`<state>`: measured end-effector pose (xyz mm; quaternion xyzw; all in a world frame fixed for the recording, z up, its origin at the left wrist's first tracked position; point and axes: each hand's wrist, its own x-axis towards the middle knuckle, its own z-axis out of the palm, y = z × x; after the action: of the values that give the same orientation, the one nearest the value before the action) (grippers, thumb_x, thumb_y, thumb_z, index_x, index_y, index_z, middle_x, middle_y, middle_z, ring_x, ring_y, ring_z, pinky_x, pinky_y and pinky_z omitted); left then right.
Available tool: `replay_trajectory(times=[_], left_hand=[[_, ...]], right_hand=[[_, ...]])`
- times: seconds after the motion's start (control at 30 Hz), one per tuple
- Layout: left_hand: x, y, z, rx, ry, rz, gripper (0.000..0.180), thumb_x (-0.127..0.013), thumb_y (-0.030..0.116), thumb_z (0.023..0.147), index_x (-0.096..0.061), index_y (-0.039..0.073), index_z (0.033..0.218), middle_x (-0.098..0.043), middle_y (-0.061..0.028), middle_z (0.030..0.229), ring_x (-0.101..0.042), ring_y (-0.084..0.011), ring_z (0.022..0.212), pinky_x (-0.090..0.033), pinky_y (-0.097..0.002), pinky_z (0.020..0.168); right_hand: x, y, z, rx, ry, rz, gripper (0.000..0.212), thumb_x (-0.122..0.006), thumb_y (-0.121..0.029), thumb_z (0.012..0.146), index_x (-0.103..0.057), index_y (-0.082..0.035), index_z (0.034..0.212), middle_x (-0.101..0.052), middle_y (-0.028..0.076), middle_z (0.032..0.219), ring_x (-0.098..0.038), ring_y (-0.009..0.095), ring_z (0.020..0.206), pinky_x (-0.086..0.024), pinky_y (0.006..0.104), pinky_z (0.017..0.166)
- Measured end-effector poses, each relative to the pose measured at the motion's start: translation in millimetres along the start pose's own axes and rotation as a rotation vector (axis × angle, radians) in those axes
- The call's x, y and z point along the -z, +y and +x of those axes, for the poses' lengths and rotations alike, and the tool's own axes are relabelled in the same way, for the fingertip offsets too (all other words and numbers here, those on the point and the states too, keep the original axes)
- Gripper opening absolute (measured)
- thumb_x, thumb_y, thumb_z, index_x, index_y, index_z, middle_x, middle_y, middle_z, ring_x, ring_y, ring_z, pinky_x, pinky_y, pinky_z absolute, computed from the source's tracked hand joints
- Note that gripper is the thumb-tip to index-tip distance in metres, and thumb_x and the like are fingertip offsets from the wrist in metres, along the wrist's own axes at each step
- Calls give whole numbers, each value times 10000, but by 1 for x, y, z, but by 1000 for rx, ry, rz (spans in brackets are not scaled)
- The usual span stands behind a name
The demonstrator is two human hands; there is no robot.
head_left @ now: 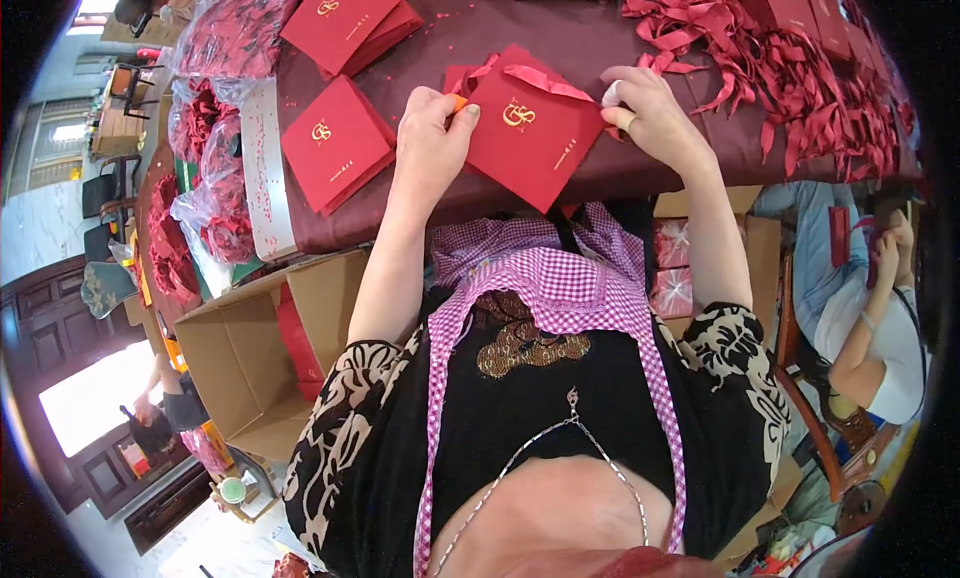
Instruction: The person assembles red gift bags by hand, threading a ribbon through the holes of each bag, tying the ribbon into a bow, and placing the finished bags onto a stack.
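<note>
A flat red paper gift bag (pixel 530 138) with a gold emblem lies turned cornerwise in front of me. A red satin ribbon (pixel 548 82) runs across its upper part towards my right hand. My left hand (pixel 432 143) is closed in a pinch at the bag's left side, where more ribbon shows; something orange is at its fingertips. At the bag's right corner, my right hand (pixel 655 116) pinches the ribbon's end, with a pale covering on one finger and a ring-like band on another. The exact grip points are partly hidden by my fingers.
Stacks of red bags (pixel 338 143) lie left on the dark red tablecloth (pixel 450 18). Loose red ribbons (pixel 700 28) heap at the right. Plastic sacks (pixel 215 218) and an open cardboard box (pixel 235 358) stand at the left. Another person (pixel 865 338) sits at the right.
</note>
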<state>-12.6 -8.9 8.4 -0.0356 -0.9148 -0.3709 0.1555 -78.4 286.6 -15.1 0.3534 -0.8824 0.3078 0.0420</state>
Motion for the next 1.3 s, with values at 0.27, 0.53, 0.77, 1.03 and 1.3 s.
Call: replay_trajectory(times=[0.27, 0.53, 0.77, 1.03, 1.3], left_hand=[[-2, 4, 0, 30, -12, 47, 186, -709, 122, 797, -651, -40, 866, -561, -123, 775, -574, -213, 673, -461, -321, 624], [-2, 7, 5, 166, -31, 11, 176, -678, 141, 811, -668, -26, 868, -575, -165, 820, -597, -313, 779, -475, -390, 709], [-4, 5, 7, -69, 116, 136, 141, -704, 113, 771, -663, -13, 817, -563, -146, 810, -559, -313, 790, -452, -410, 722], [2, 13, 10, 38, 51, 70, 160, -701, 143, 776, -670, -12, 804, -591, -151, 776, -583, -324, 763, -465, -414, 695], [-3, 17, 10, 243, -52, -125, 212, -656, 166, 813, -682, -27, 896, -635, -179, 689, -631, -271, 633, -473, -368, 613]], right_hand=[[19, -14, -1, -404, 216, 833, 116, -610, -107, 922, -617, -32, 1010, -604, 4, 858, -576, 101, 758, -478, 270, 678], [15, -7, -4, -148, 170, 1727, 298, -552, -58, 927, -574, 9, 1216, -634, 92, 1060, -621, 187, 897, -514, 322, 758], [8, -12, -3, -122, 310, 1424, 250, -618, -17, 882, -618, -5, 1131, -628, 103, 1114, -634, 184, 984, -529, 309, 818], [6, -37, 3, -132, 456, 613, 105, -625, 2, 881, -619, 3, 986, -603, 85, 1139, -595, 101, 918, -479, 225, 796], [6, -48, 7, 25, 411, 1136, 146, -568, 12, 921, -607, 7, 1061, -648, 50, 1038, -586, 87, 928, -455, 215, 835]])
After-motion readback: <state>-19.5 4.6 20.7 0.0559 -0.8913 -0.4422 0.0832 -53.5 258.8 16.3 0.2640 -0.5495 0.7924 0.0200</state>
